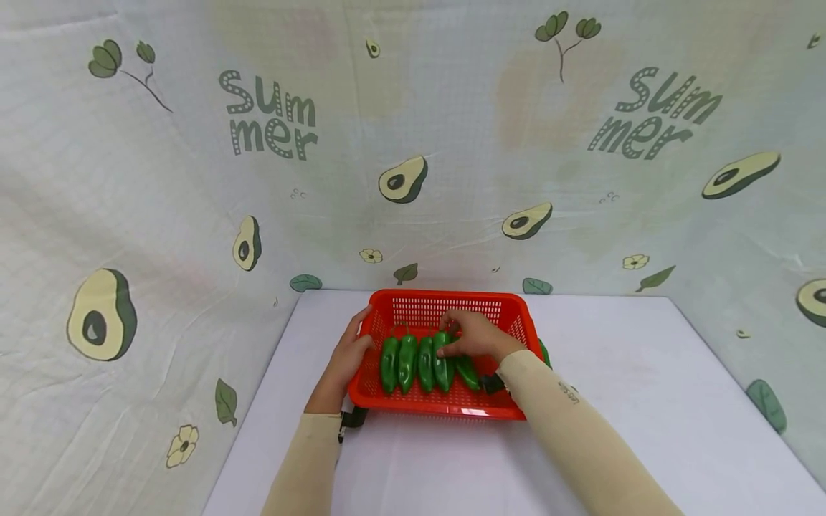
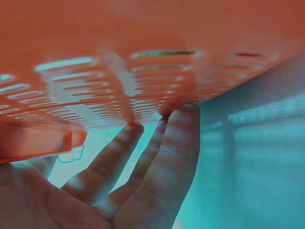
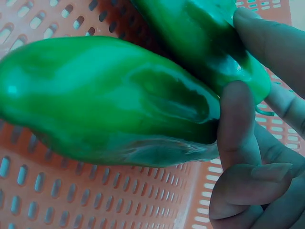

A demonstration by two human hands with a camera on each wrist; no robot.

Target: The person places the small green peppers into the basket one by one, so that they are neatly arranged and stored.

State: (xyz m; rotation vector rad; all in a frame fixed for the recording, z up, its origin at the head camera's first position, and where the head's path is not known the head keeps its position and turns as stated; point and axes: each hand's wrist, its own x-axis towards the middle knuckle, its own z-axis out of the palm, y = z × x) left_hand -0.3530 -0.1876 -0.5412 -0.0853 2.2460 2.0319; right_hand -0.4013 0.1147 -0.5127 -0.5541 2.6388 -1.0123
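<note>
A red plastic basket [image 1: 419,408] with slotted walls stands on the table, a row of long green peppers [image 1: 390,365] lying side by side in it, stems to the back. At its left side, my left hand [image 1: 345,358] holds the rim, thumb over the edge; in the left wrist view its fingers [image 2: 159,167] reach up against the outer wall. Inside the basket, my right hand [image 1: 474,337] grips a green pepper [image 3: 205,43] near its stem end between thumb and fingers. Another pepper [image 3: 105,100] lies close beside that hand, and a slanted one [image 1: 467,374] sits under the wrist.
More green [image 1: 545,352] shows just outside the basket's right wall, partly hidden by the right forearm. The white table [image 1: 619,373] extends to both sides. A printed cloth [image 1: 464,215] with avocados hangs behind and at the sides.
</note>
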